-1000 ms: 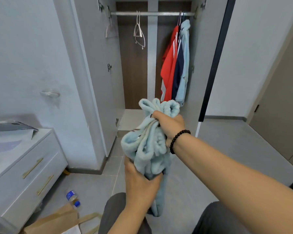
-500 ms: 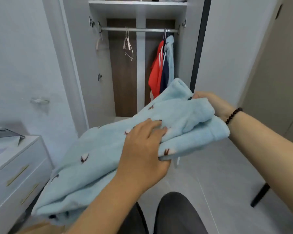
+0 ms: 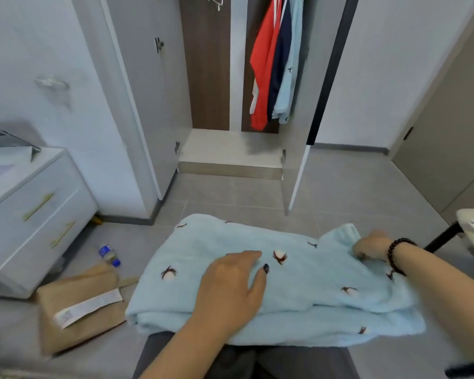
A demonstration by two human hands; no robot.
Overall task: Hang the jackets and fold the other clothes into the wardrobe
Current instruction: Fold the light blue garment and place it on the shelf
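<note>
The light-blue fleece garment point(image 3: 298, 291) lay spread across the person's lap, partly folded. The left hand point(image 3: 230, 285) pressed flat on its middle, fingers straight and slightly apart; the right hand point(image 3: 370, 246) pinched the far right corner, fingers curled into the fabric. Folding well probably meant keeping the left palm as anchor, drawing that corner over squarely, then smoothing before carrying it to the open wardrobe point(image 3: 230, 151).

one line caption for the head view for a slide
Left hand flattens light blue garment on lap; right hand grips its edge.
</note>
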